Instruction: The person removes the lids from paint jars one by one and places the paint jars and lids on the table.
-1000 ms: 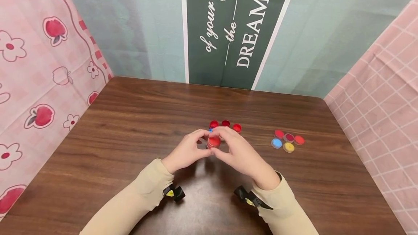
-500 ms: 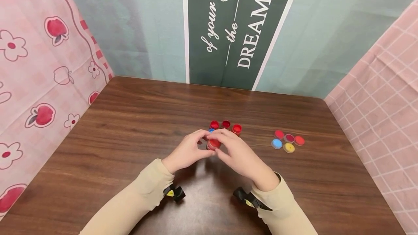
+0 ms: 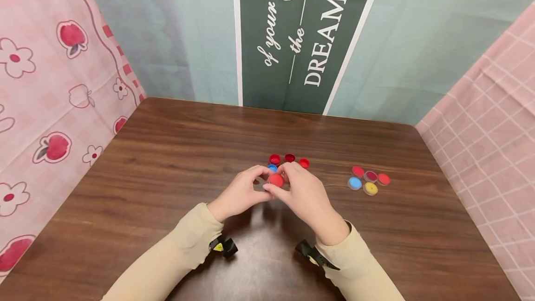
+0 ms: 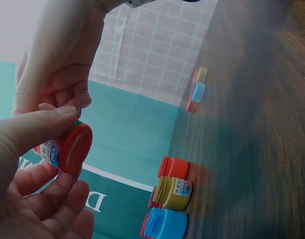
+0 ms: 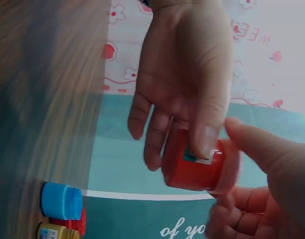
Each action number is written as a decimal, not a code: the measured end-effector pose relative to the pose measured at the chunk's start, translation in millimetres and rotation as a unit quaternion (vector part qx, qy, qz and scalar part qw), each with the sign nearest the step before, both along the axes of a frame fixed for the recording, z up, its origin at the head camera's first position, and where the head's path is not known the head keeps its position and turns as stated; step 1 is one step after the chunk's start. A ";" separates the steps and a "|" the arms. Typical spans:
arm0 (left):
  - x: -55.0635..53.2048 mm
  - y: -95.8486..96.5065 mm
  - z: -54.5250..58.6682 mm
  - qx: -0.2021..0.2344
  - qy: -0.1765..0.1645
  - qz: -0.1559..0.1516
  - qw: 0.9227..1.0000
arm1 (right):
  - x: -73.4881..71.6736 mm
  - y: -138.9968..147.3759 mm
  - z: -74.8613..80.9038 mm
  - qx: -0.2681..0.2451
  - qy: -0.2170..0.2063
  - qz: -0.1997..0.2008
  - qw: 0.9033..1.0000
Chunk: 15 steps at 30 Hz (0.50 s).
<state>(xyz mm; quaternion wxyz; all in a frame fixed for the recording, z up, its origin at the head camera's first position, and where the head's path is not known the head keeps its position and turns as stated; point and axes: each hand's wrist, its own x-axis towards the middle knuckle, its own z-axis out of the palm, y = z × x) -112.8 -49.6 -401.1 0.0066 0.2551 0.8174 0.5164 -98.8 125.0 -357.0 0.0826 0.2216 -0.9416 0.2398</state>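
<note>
My left hand grips a small red paint jar by its body, its thumb lying over the label. The jar is held up above the table and tilted. At its top, my right hand pinches the red-topped lid between thumb and fingers. In the left wrist view the jar's rounded red base faces the camera. Just beyond the hands stand several uncapped paint jars, including a blue jar, a yellow jar and an orange-red jar. The hands partly hide this group in the head view.
On the table to the right lie several round lids, among them a blue lid, a yellow lid and a dark red lid. A green cloth hangs behind the table, with pink cloths on both sides.
My right hand has shifted its fingers around the lid, and its wrist has moved slightly left. My left hand stays nearly still with the jar.
</note>
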 end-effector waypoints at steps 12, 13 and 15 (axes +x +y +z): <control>-1.4 0.5 -0.2 -0.011 -0.010 0.010 1.000 | -2.7 14.9 6.8 -0.069 -0.046 0.162 0.983; -1.3 0.6 -0.3 -0.011 -0.010 0.010 1.000 | -2.6 14.5 6.6 -0.075 -0.046 0.156 0.984; -1.0 0.7 -0.4 -0.010 -0.011 0.007 1.000 | -2.4 12.7 5.5 -0.079 -0.042 0.126 0.988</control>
